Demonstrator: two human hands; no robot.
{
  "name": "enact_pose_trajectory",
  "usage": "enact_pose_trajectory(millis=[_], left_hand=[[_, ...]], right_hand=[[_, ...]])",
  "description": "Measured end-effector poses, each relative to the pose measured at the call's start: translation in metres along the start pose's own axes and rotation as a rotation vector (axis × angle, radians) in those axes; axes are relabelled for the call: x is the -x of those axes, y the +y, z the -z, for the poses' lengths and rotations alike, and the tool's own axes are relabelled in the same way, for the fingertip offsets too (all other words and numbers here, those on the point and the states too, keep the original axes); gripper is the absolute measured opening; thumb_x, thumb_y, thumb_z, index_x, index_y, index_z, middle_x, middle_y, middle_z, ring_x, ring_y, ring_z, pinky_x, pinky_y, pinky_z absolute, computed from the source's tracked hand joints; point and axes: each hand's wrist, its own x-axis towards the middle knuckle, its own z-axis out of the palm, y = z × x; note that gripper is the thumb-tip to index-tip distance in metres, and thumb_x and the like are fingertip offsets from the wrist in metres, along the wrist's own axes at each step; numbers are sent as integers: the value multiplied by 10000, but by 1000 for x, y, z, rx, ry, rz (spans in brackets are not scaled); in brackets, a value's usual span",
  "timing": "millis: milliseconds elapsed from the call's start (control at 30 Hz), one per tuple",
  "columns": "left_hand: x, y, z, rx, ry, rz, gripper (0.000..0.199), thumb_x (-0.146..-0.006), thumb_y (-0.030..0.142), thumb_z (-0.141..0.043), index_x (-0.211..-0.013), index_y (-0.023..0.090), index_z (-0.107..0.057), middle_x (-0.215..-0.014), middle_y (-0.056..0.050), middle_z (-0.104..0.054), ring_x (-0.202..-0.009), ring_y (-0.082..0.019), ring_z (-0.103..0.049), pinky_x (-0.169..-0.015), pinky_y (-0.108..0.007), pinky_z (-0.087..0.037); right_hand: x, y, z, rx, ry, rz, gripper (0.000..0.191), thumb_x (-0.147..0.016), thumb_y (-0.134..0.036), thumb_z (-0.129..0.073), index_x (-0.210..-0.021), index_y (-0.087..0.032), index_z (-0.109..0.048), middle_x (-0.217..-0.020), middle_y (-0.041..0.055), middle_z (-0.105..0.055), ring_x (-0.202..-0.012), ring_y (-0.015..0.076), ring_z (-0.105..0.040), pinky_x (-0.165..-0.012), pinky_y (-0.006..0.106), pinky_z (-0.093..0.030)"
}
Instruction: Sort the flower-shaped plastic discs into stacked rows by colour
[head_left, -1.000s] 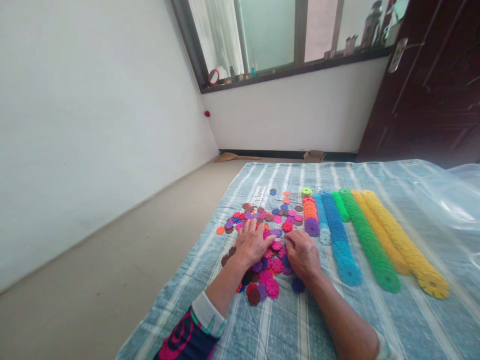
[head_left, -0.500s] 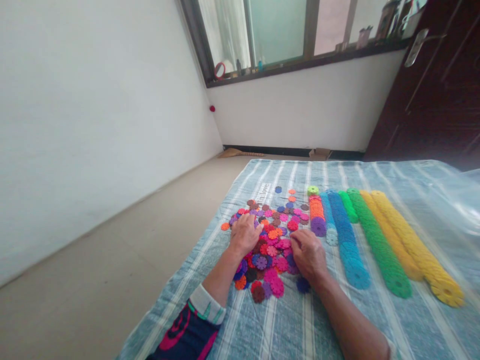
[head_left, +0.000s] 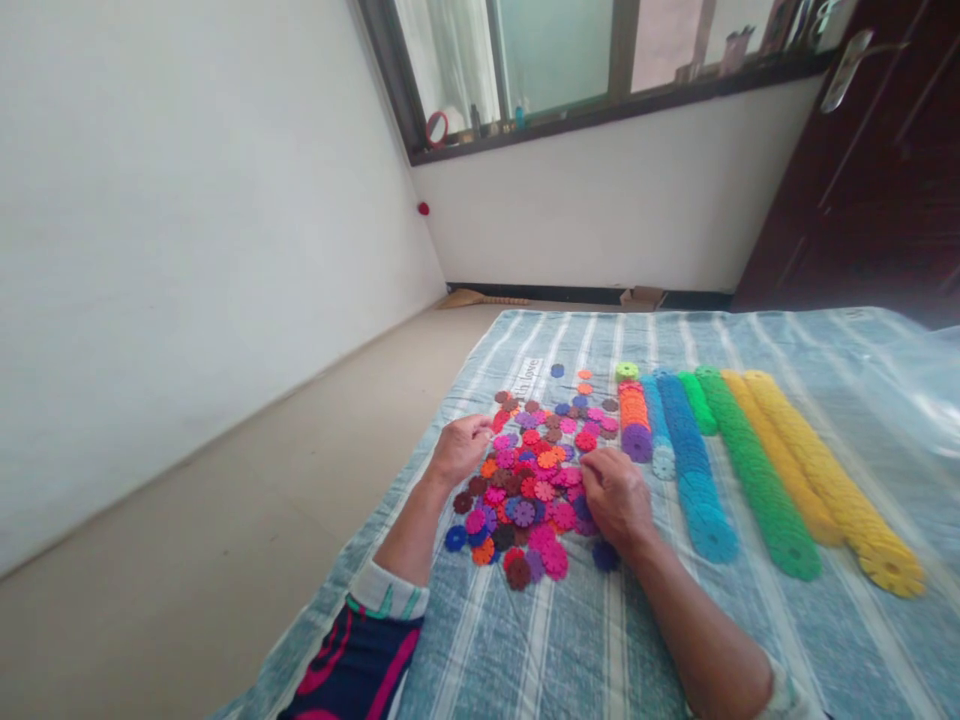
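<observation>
left hand (head_left: 461,450) and right hand (head_left: 618,498) curled at opposite edges of the snowflake discs (head_left: 532,485), can't tell what either grip's got

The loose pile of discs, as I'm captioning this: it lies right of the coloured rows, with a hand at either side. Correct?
The placement is wrong: in the head view, the loose pile of discs lies left of the coloured rows. The left hand and right hand are indeed at either side of it.
</observation>
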Motion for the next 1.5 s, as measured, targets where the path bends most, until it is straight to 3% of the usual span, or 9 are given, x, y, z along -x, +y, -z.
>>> enact_pose_trajectory(millis=[233,400,567,733,867,1033,1200,1400,1500], left_hand=[[18,18,-7,-108,-340,-151,292,-683,201,-674,-973,167,-696,-861,-12,-702,-769,-160,-648,-730,-261,-516],[9,22,-28,-247,-124,-296,279,-717,115,-619,-980,171,-690,-1018,-65,-698,-995,-200,-639,-926,-316,-492],[9,19,-15,-228,2,-206,203,-745,158,-602,-918,168,-707,-888,-43,-702,-836,-168,-644,-814,-279,-507],[20,29,10,-149,-267,-108,273,-688,258,-687,-944,169,-717,-758,13,-661,-667,-126,-593,-646,-228,-462],[25,37,0,-279,-426,-231,336,-641,269,-737,-967,187,-716,-843,-18,-649,-741,-162,-597,-674,-251,-465],[19,37,-21,-401,-231,-245,240,-741,225,-648,-972,186,-703,-929,-63,-635,-856,-194,-601,-795,-293,-478],[18,39,-10,-417,-129,-174,170,-748,234,-636,-902,190,-693,-900,-50,-635,-838,-184,-593,-769,-282,-465],[30,55,4,-401,-497,-123,214,-619,303,-761,-760,185,-651,-681,18,-581,-625,-142,-527,-575,-247,-370],[32,57,0,-426,-519,-114,256,-589,223,-762,-808,180,-638,-691,18,-574,-620,-147,-522,-554,-249,-346]], right_hand=[[-1,2,2,-13,-3,-2,221,-858,-212,-490,-758,-195,-686,-805,63,-670,-795,210,-578,-757,329,-430],[-2,2,4,-25,2,-7,235,-861,-238,-485,-735,-197,-680,-803,66,-663,-779,207,-577,-739,327,-429],[-2,3,4,-20,1,-7,233,-855,-222,-484,-745,-191,-687,-791,70,-660,-784,210,-575,-742,326,-426],[-3,4,5,-20,-3,-8,228,-844,-206,-486,-748,-194,-693,-800,72,-667,-778,208,-565,-750,326,-422],[-3,4,5,-11,-13,-20,224,-838,-209,-492,-753,-194,-698,-794,70,-664,-780,208,-560,-744,323,-417],[-3,3,6,-11,-11,-36,227,-837,-215,-491,-750,-193,-699,-806,69,-665,-793,207,-562,-751,320,-416],[-4,2,7,-13,-19,-38,230,-841,-211,-489,-739,-197,-695,-795,64,-659,-777,202,-554,-731,313,-409],[-4,3,7,-14,-29,-36,227,-845,-209,-495,-736,-194,-693,-780,60,-647,-781,197,-546,-739,309,-404],[-4,3,6,-20,-32,-30,230,-844,-206,-489,-738,-190,-693,-786,66,-653,-789,203,-551,-755,318,-410]])
